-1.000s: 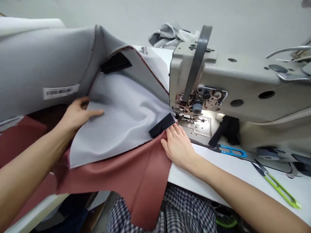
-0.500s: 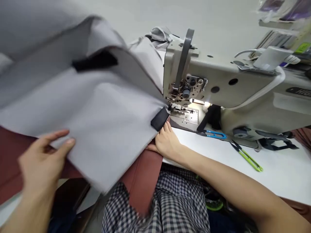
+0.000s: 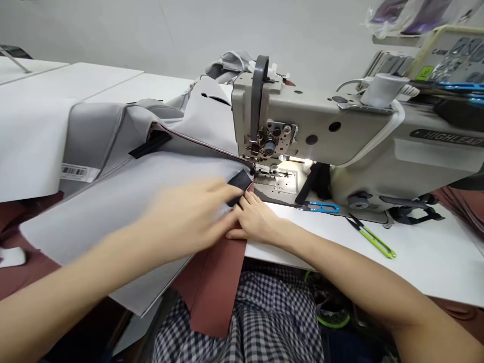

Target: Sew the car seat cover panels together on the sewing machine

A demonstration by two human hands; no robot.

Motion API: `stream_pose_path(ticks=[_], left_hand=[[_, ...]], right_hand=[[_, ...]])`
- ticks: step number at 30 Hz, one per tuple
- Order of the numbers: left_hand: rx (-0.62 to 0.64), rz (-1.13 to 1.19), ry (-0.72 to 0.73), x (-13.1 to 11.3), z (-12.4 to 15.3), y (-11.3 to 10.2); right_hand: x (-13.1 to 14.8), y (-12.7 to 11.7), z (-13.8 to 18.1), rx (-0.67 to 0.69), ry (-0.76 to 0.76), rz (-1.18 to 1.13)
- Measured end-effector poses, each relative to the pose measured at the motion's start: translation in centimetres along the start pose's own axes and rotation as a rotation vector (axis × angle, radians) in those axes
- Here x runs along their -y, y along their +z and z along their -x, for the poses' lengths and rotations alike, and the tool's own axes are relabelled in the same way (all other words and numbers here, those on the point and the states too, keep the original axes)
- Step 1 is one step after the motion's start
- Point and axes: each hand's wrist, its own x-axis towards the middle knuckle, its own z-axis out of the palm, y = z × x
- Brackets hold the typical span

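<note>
A grey fabric panel lies over a reddish-brown leather piece in front of an industrial sewing machine. A black strap patch sits at the panel's corner, just left of the needle area. My left hand is blurred by motion and lies across the grey panel, its fingers reaching the black patch. My right hand rests with fingers flat on the fabric edge right below the patch.
A blue thread snip and a green thread snip lie on the white table to the right. More grey fabric with a barcode label is piled at left. Checked trousers show below the table edge.
My left hand has swept from the far left of the grey panel across to the black patch. The lifted grey panel has dropped flat. My right hand has stayed by the patch.
</note>
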Motion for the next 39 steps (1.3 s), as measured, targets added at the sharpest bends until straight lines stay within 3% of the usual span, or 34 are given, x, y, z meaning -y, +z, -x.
stream_pose_path(ticks=[2,4,7,12,18,25,33,36,39], left_hand=[[0.056,-0.094,0.083,-2.3,-6.0,2.0],[0.085,-0.195,0.024,-2.6,-10.4,3.6],[0.13,-0.252,0.002,-1.1,-13.1,4.3],[0.307,-0.224,0.094,1.0,-13.2,2.8],[0.393,-0.139,-0.006,2.1,-13.7,2.3],[0.348,-0.173,0.074,0.9,-13.1,4.3],[0.273,-0.124,0.039,0.8,-13.1,5.2],[0.231,-0.136,0.003,0.8,-12.8,5.0],[0.262,-0.219,0.093,0.6,-12.7,3.8]], right_hand=[[-0.2,0.7,0.3,-0.063,-0.003,-0.061],[-0.3,1.3,0.6,-0.124,-0.01,-0.083],[-0.2,2.0,0.8,-0.194,-0.042,-0.08],[0.7,2.3,1.0,-0.191,-0.006,-0.064],[0.7,1.7,1.4,-0.092,0.049,-0.078],[0.8,1.7,1.1,-0.069,0.045,-0.079],[-0.2,2.3,0.7,-0.13,0.079,-0.105],[-0.2,2.3,0.8,-0.128,0.073,-0.122],[0.9,2.2,0.6,-0.083,0.03,-0.147]])
